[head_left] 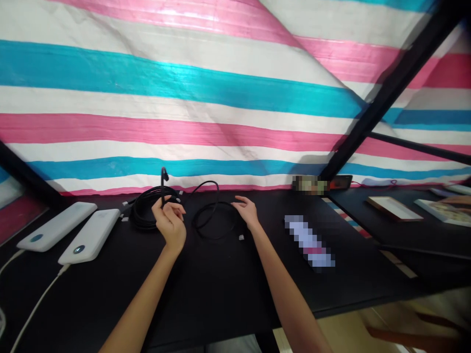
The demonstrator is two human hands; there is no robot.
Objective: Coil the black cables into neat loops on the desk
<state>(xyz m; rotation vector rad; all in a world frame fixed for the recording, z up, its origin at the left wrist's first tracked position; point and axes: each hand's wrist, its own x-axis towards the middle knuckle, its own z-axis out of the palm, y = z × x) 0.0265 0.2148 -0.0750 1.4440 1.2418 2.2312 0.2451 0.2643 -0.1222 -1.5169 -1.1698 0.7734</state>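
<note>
My left hand (170, 226) pinches a thin black cable (162, 192) near its plug end, which stands upright above the fingers. The cable runs down to a thick black coil (150, 210) lying on the black table (217, 289), just behind that hand. My right hand (247, 212) rests with its fingers apart at the right side of a looser, thinner black cable loop (214, 219), with nothing in it. A small metal-tipped cable end (241, 237) lies just below that hand.
Two white power banks (57, 226) (90, 236) with white cords (37, 304) lie at the left. A pixelated object (309, 240) lies to the right. Picture frames (393, 208) sit on a lower table. A striped tarp (165, 98) stands behind.
</note>
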